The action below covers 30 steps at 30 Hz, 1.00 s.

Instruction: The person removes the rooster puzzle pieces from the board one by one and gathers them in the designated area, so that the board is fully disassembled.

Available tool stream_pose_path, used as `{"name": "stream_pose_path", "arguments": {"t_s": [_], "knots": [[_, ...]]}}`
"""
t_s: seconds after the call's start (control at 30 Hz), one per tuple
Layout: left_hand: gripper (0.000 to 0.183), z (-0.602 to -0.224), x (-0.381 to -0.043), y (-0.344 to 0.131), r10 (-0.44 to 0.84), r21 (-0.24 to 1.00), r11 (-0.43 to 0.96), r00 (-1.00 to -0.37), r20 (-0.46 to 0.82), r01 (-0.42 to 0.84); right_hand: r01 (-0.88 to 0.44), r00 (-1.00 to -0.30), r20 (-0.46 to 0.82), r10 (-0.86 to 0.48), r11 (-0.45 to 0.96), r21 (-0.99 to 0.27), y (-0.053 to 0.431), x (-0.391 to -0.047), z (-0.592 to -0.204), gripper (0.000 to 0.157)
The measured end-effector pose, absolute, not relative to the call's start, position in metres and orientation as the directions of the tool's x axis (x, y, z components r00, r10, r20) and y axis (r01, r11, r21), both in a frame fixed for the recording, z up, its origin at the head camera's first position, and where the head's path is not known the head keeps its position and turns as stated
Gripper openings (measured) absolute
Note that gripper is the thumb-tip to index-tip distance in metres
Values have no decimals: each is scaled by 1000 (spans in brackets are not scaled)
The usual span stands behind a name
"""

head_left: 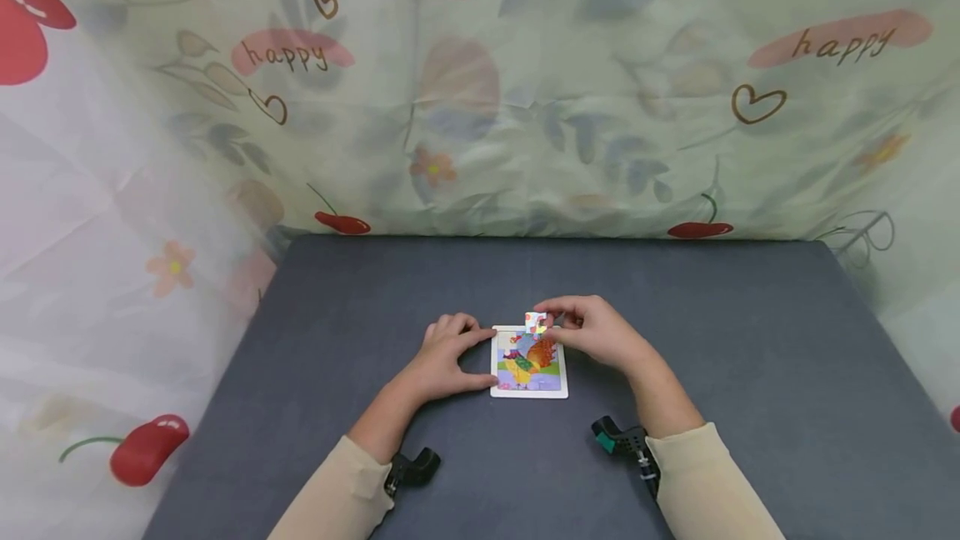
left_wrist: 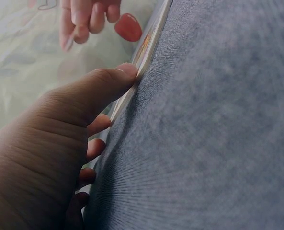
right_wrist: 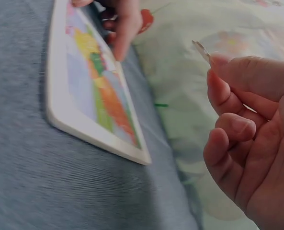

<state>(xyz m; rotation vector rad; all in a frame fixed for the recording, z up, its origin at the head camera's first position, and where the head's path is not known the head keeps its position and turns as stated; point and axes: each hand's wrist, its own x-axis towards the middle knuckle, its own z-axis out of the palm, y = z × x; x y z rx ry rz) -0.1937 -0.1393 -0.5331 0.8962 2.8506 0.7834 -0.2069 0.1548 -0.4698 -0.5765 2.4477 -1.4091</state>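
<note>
A small square jigsaw puzzle with a white frame (head_left: 528, 394) lies on the table, its picture a colourful bird-like figure in orange, green and yellow. At its left edge rests my left hand (head_left: 446, 361), thumb and index finger spread apart, their tips touching the frame. In the left wrist view, the thumb (left_wrist: 91, 91) presses on the rim. My right hand (head_left: 600, 332) pinches a puzzle piece (head_left: 536, 322) between thumb and index finger, just over the puzzle's top edge. The right wrist view shows that thin piece (right_wrist: 201, 50) edge-on, the other fingers loosely curled.
The grey cloth-covered table (head_left: 360, 298) extends around the puzzle. A printed curtain (head_left: 525, 123) with cherries and flowers hangs behind and at the sides. Black wrist-mounted devices (head_left: 416, 468) sit by both cream sleeves (head_left: 337, 490).
</note>
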Motion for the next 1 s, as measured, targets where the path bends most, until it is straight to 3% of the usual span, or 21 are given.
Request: {"name": "stream_pose_path", "arguments": {"t_s": [0.37,0.67,1.0], "knots": [[73,-533,-193,-141,554,485,699,-827,98,526,-226,-893,31,-448,388,-894,180,-204,-449,32],[73,-532,-194,-137,550,487,695,-827,113,529,-322,-878,143,-456,343,-883,200,-207,-446,30],[73,-531,-192,-136,550,483,701,-829,102,525,-275,-912,101,-398,408,-870,217,-198,-446,33]]}}
